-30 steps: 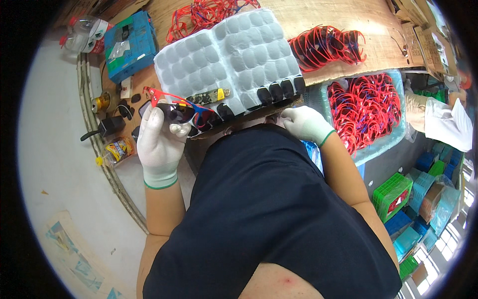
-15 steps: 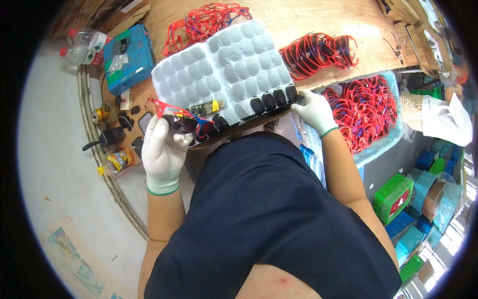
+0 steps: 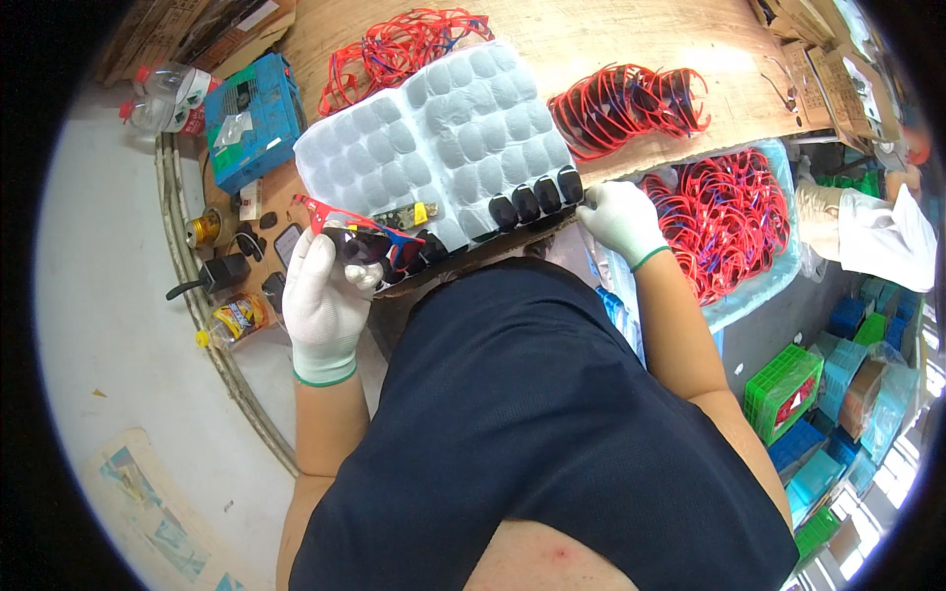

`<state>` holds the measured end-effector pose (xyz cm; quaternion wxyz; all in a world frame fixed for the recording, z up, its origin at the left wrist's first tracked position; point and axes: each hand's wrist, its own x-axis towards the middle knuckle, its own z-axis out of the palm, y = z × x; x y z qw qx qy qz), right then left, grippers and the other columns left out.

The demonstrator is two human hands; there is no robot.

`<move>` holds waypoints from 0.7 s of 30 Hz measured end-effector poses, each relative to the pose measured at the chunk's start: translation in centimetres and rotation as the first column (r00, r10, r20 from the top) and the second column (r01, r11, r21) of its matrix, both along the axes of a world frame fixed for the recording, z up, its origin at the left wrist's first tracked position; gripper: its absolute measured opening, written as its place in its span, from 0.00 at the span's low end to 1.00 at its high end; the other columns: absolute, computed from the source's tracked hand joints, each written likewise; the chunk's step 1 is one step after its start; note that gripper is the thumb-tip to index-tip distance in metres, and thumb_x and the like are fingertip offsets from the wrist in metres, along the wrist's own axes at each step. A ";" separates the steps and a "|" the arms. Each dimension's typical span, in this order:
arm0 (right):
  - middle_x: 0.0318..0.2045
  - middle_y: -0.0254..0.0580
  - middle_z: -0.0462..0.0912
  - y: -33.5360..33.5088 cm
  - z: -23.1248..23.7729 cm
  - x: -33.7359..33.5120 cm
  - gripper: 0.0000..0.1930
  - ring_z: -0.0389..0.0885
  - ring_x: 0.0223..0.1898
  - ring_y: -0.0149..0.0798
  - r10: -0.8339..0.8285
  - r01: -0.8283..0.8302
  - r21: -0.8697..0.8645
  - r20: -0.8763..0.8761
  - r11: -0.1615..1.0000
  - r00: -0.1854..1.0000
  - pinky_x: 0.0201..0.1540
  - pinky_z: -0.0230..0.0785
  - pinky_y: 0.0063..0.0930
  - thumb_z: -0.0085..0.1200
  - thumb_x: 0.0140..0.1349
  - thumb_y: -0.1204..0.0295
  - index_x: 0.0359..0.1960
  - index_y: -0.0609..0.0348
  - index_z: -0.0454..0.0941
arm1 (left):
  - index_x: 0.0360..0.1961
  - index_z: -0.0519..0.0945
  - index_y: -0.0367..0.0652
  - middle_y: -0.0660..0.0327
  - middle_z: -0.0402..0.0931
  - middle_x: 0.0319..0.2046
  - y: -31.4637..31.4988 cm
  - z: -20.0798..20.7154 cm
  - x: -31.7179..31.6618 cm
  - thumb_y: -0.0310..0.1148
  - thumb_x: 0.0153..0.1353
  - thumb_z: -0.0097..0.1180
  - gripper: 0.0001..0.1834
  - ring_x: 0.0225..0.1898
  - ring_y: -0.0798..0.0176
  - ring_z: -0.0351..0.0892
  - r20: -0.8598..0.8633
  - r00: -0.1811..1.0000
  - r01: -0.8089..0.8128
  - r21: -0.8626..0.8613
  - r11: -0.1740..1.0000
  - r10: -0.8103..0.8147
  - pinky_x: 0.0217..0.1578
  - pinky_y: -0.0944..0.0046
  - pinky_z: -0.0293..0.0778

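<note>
My left hand (image 3: 325, 295), in a white glove, holds a pair of red-framed glasses with dark lenses (image 3: 360, 236) at the near left corner of a white dimpled foam tray (image 3: 434, 138). Several dark lenses (image 3: 532, 202) sit in the tray's near row. My right hand (image 3: 621, 219), also gloved, rests at the tray's near right corner, next to the last dark lens. Whether it grips anything cannot be told. A small green strip with a yellow tag (image 3: 404, 217) lies on the tray beside the glasses.
Piles of red glasses frames lie on the wooden table (image 3: 631, 39) behind the tray (image 3: 399, 44) and to its right (image 3: 621, 98); a pale blue bin (image 3: 734, 212) holds more. A blue box (image 3: 246, 113), small bottles and dark items lie left. Green and blue crates (image 3: 788, 394) stand lower right.
My right hand moved up and right to the tray's near right corner. My left hand stays on the glasses, shifted slightly.
</note>
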<state>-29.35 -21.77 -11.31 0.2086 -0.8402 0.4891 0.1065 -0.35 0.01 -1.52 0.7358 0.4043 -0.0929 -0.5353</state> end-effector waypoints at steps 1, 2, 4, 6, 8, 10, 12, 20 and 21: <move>0.34 0.53 0.87 0.0 0.4 0.3 0.14 0.86 0.40 0.53 -0.005 0.006 0.027 -0.024 1.000 1.000 0.46 0.78 0.46 0.57 0.56 0.59 0.33 0.55 0.87 | 0.46 0.75 0.43 0.63 0.78 0.37 -0.2 0.3 -0.3 0.36 0.75 0.44 0.10 0.31 0.74 0.70 0.013 1.000 -0.010 0.031 0.999 0.010 0.34 0.67 0.67; 0.34 0.53 0.86 -0.1 0.6 0.6 0.15 0.86 0.40 0.53 -0.011 0.011 0.025 -0.035 1.000 0.999 0.46 0.78 0.46 0.57 0.56 0.58 0.33 0.55 0.87 | 0.46 0.75 0.43 0.63 0.78 0.37 -0.3 0.4 -0.5 0.36 0.75 0.44 0.10 0.31 0.74 0.70 0.019 1.000 -0.015 0.035 0.999 0.015 0.34 0.67 0.67; 0.35 0.54 0.86 -0.3 0.8 1.0 0.15 0.86 0.41 0.53 -0.024 0.026 0.024 -0.057 0.999 0.998 0.47 0.78 0.47 0.57 0.56 0.57 0.33 0.55 0.87 | 0.46 0.75 0.43 0.63 0.78 0.37 -0.5 0.5 -0.7 0.36 0.76 0.43 0.10 0.31 0.74 0.70 0.029 0.999 -0.024 0.044 0.999 0.023 0.34 0.67 0.67; 0.34 0.54 0.86 -0.5 1.2 0.9 0.16 0.86 0.41 0.53 -0.024 0.026 0.031 -0.062 0.999 0.998 0.47 0.78 0.46 0.57 0.56 0.57 0.34 0.55 0.87 | 0.54 0.73 0.39 0.61 0.79 0.42 -0.2 -0.3 -0.3 0.34 0.73 0.47 0.14 0.32 0.72 0.74 0.002 1.000 -0.021 -0.012 1.000 0.021 0.36 0.65 0.72; 0.34 0.53 0.86 -0.7 1.1 0.5 0.16 0.86 0.41 0.53 -0.018 0.020 0.041 -0.053 0.999 0.998 0.47 0.78 0.46 0.58 0.55 0.57 0.34 0.55 0.87 | 0.58 0.72 0.37 0.59 0.79 0.44 0.0 -0.6 -0.1 0.33 0.72 0.48 0.17 0.32 0.72 0.76 -0.019 1.000 -0.021 -0.044 0.999 0.020 0.37 0.64 0.74; 0.34 0.53 0.87 -0.5 1.2 0.0 0.16 0.86 0.41 0.53 -0.002 0.004 0.050 -0.035 0.999 0.999 0.47 0.77 0.45 0.58 0.55 0.56 0.34 0.55 0.88 | 0.58 0.72 0.37 0.60 0.79 0.44 0.0 -0.7 -0.1 0.33 0.72 0.48 0.17 0.32 0.71 0.76 -0.038 0.999 -0.025 -0.054 0.998 0.023 0.37 0.64 0.74; 0.35 0.52 0.87 -0.1 1.1 -0.4 0.16 0.86 0.42 0.53 0.010 -0.004 0.104 -0.057 0.995 0.998 0.48 0.77 0.45 0.57 0.56 0.57 0.35 0.53 0.88 | 0.58 0.72 0.37 0.60 0.79 0.44 0.1 -0.7 0.0 0.33 0.72 0.49 0.17 0.31 0.72 0.76 -0.034 0.999 -0.033 -0.050 0.998 0.031 0.36 0.64 0.73; 0.32 0.50 0.86 3.5 -0.5 -0.5 0.12 0.85 0.38 0.54 0.051 -0.059 0.156 0.055 0.986 0.997 0.44 0.77 0.47 0.57 0.56 0.60 0.32 0.53 0.85 | 0.47 0.76 0.43 0.63 0.77 0.35 0.7 -0.2 0.0 0.35 0.75 0.44 0.10 0.31 0.72 0.69 -0.028 0.995 -0.091 0.035 0.995 0.092 0.34 0.65 0.66; 0.31 0.50 0.86 3.6 -0.3 -0.4 0.12 0.85 0.38 0.54 0.053 -0.065 0.177 0.073 0.982 0.996 0.44 0.77 0.47 0.57 0.56 0.59 0.31 0.53 0.85 | 0.47 0.75 0.43 0.63 0.77 0.35 0.8 -0.1 0.2 0.35 0.75 0.44 0.10 0.31 0.72 0.69 -0.022 0.996 -0.089 0.029 0.996 0.089 0.34 0.66 0.66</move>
